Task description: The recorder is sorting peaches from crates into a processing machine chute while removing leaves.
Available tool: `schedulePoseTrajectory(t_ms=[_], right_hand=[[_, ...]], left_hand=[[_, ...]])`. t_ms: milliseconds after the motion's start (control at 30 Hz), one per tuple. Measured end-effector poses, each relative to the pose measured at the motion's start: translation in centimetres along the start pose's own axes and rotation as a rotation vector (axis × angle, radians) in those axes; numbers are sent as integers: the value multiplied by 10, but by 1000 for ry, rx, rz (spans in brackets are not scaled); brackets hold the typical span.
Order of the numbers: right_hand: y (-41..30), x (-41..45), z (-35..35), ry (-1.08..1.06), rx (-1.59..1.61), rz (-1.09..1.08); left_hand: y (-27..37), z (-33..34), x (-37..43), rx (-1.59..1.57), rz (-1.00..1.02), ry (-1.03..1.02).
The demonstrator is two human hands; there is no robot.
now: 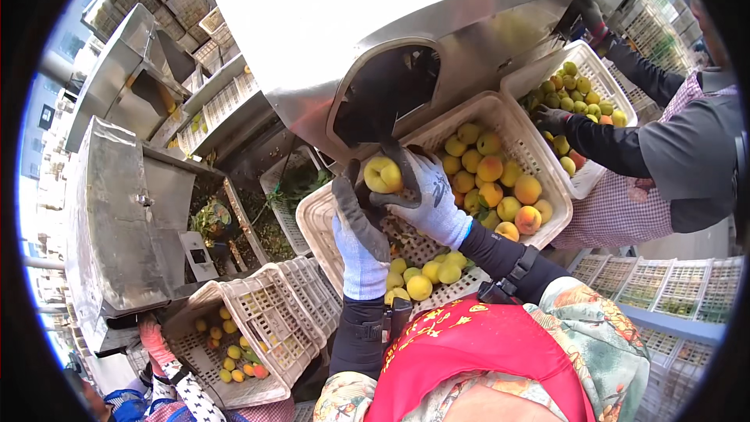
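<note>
A yellow peach sits between my hands, above the near crate. My right hand, in a grey-coated knit glove, grips it with the fingers above and the thumb below. Close on the peach's left is my left hand, in a matching glove with its fingers pointing up; whether it also bears on the fruit is hidden. Below is a white plastic crate. Its right part holds many yellow-orange peaches, and greener ones lie at its near side. Beyond my hands is a dark opening in a metal machine housing.
At right, another worker's gloved hand reaches into a second peach crate. At lower left, a hand in an orange glove is beside a tilted crate of peaches. A metal machine stands left. Stacked crates are at right.
</note>
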State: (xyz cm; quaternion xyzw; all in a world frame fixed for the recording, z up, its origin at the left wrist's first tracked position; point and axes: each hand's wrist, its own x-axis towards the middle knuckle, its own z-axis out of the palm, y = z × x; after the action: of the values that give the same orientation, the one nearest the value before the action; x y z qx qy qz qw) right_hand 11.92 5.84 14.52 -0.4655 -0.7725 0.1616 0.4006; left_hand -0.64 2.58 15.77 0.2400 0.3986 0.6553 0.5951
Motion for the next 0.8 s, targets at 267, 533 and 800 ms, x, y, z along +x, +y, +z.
schedulePoseTrajectory(t_ms=[267, 533, 800], right_hand=[[45, 39, 39, 155, -234, 64], [64, 103, 24, 346, -155, -109], [138, -69, 44, -1153, -306, 310]], left_hand=[[-78, -50, 20, 211, -82, 176], [-226, -97, 30, 1719, -303, -709], [-278, -133, 15, 1899, -139, -902]])
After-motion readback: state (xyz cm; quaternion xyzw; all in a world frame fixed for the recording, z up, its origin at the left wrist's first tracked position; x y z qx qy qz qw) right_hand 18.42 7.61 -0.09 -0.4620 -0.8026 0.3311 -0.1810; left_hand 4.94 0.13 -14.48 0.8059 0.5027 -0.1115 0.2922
